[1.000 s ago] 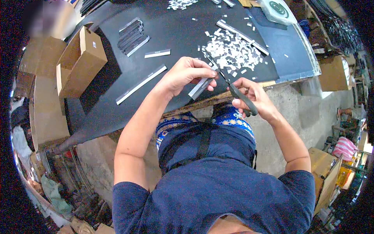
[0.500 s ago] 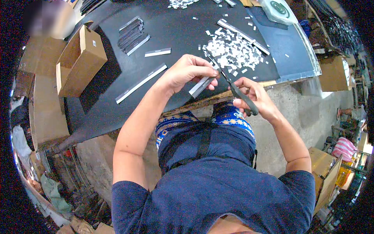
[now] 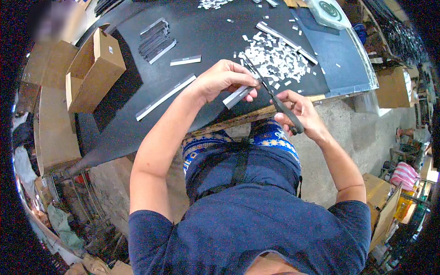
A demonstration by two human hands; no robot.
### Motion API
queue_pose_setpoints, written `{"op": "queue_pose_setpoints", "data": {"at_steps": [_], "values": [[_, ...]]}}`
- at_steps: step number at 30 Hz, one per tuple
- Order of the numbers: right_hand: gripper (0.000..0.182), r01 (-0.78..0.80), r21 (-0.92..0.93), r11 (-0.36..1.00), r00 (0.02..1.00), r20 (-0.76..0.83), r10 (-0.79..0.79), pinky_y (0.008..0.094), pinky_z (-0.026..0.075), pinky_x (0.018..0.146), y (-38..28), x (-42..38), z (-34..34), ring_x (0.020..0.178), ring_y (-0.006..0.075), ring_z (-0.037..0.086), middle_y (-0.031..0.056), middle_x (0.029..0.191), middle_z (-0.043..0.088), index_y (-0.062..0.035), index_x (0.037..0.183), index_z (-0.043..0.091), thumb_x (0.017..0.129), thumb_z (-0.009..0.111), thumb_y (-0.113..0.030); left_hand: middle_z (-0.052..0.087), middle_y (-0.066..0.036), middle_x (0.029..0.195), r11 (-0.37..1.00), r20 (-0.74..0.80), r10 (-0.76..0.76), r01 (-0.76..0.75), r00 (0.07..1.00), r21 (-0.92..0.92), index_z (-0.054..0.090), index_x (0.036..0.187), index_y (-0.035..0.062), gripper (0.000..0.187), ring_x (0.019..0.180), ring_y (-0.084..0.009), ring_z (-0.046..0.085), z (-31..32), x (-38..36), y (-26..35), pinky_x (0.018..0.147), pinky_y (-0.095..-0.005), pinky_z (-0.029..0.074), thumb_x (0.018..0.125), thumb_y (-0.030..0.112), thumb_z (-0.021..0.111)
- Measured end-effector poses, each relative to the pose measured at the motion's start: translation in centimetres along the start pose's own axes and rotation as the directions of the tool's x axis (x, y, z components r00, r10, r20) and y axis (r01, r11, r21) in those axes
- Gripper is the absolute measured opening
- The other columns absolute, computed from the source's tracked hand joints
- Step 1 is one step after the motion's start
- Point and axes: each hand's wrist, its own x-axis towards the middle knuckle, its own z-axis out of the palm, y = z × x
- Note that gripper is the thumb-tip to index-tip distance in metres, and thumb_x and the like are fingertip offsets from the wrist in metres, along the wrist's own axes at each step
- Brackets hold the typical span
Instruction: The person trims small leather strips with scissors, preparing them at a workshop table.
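Observation:
My left hand point(image 3: 229, 80) pinches a black-and-white printed strip point(image 3: 237, 97) near its upper end, over the table's front edge. Wrapped round the black handles of a pair of scissors point(image 3: 285, 112), my right hand point(image 3: 300, 114) sits just to the right. The scissor blades point up and left, next to my left fingertips. Whether they touch the strip is hard to make out. Beyond the blades lies a pile of small white and black cut pieces point(image 3: 279, 57). A long strip point(image 3: 289, 42) rests along the pile's far side.
On the black tabletop point(image 3: 206, 36) lie a stack of dark strips point(image 3: 157, 42), a short strip point(image 3: 185, 60) and a longer strip point(image 3: 166, 98). An open cardboard box point(image 3: 98, 71) stands at the left. A clear tray with a green coil point(image 3: 329, 13) sits far right. Another person is partly visible upper left.
My left hand has shifted slightly up and right with the strip. The scissors look more closed than before, while my right hand stays in nearly the same place.

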Motion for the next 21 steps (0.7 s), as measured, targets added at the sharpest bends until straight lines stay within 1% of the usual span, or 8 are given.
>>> {"op": "queue_pose_setpoints", "data": {"at_steps": [3,6,8,12,14,18,20,21], "values": [[0.050,0.012,0.021,1.000,1.000,-0.008,-0.012,0.0202,0.037,0.044,0.1,0.0,-0.2,0.052,0.0037,0.050,-0.0033,0.068,0.056,-0.0055,0.114,0.053,0.077,0.081,-0.023,0.071,-0.012,0.080,1.000,0.005,-0.013,0.013,1.000,0.011,0.069,0.093,-0.0031,0.020,0.065,-0.0149,0.068,-0.1,0.4,0.0,0.062,-0.0245,0.055,0.082,0.014,0.070],[0.050,-0.043,0.042,0.998,0.999,-0.012,0.043,0.0200,0.036,0.043,0.0,-0.2,-0.2,0.052,0.0040,0.051,-0.0009,0.071,0.061,-0.0054,0.115,0.054,0.077,0.082,-0.023,0.070,-0.012,0.080,0.999,0.010,-0.025,0.025,1.000,0.029,0.068,0.094,-0.0033,0.021,0.064,-0.0154,0.068,-0.3,0.9,-0.1,0.061,-0.0252,0.055,0.083,0.015,0.069],[0.049,0.002,0.052,0.999,1.000,-0.008,-0.002,0.0199,0.036,0.042,0.6,0.0,-0.4,0.050,0.0045,0.051,0.0005,0.074,0.064,-0.0054,0.115,0.054,0.077,0.081,-0.021,0.070,-0.012,0.080,0.999,0.017,-0.030,0.029,0.999,0.030,0.068,0.094,-0.0034,0.022,0.065,-0.0154,0.068,-0.4,1.1,-0.2,0.062,-0.0252,0.055,0.083,0.016,0.069],[0.046,-0.023,0.073,0.997,1.000,-0.011,0.024,0.0202,0.037,0.041,0.3,-0.1,-0.4,0.047,0.0050,0.051,0.0001,0.070,0.063,-0.0050,0.113,0.055,0.078,0.081,-0.020,0.070,-0.012,0.080,0.997,0.037,-0.062,0.060,0.997,0.056,0.068,0.094,-0.0036,0.022,0.065,-0.0152,0.068,-0.7,1.5,-0.2,0.062,-0.0249,0.055,0.084,0.016,0.068],[0.041,-0.044,0.025,0.999,0.999,0.010,0.044,0.0188,0.037,0.038,0.6,0.0,-0.7,0.047,0.0038,0.051,-0.0006,0.063,0.057,-0.0057,0.115,0.056,0.081,0.076,-0.015,0.070,-0.012,0.080,0.995,0.055,-0.075,0.072,0.996,0.063,0.069,0.094,-0.0037,0.022,0.065,-0.0152,0.068,-1.0,1.9,-0.6,0.062,-0.0248,0.055,0.084,0.016,0.068],[0.042,-0.051,0.006,0.999,0.998,-0.029,0.051,0.0189,0.037,0.037,1.3,0.4,-0.9,0.045,0.0039,0.051,-0.0007,0.064,0.058,-0.0056,0.116,0.056,0.080,0.077,-0.015,0.070,-0.011,0.081,0.993,0.024,-0.114,0.113,0.993,0.026,0.069,0.094,-0.0035,0.022,0.067,-0.0153,0.068,-1.8,1.6,-1.0,0.063,-0.0244,0.055,0.085,0.017,0.068],[0.044,0.046,-0.037,0.998,0.993,-0.109,-0.049,0.0185,0.037,0.038,1.3,0.7,-1.5,0.045,0.0043,0.051,-0.0012,0.066,0.060,-0.0045,0.116,0.056,0.079,0.078,-0.015,0.070,-0.011,0.082,0.993,0.028,-0.094,0.092,0.995,0.068,0.068,0.095,-0.0032,0.022,0.069,-0.0152,0.068,-2.0,1.2,-1.3,0.063,-0.0243,0.055,0.086,0.018,0.067],[0.046,0.102,-0.202,0.974,0.978,-0.160,-0.135,0.0180,0.038,0.043,0.6,1.0,-2.3,0.051,0.0023,0.052,-0.0026,0.067,0.060,-0.0033,0.116,0.057,0.077,0.080,-0.014,0.070,-0.010,0.084,0.986,-0.037,-0.084,0.089,0.996,0.141,0.068,0.096,-0.0024,0.023,0.071,-0.0153,0.068,-1.7,0.6,-0.9,0.065,-0.0247,0.054,0.087,0.018,0.066]]}}
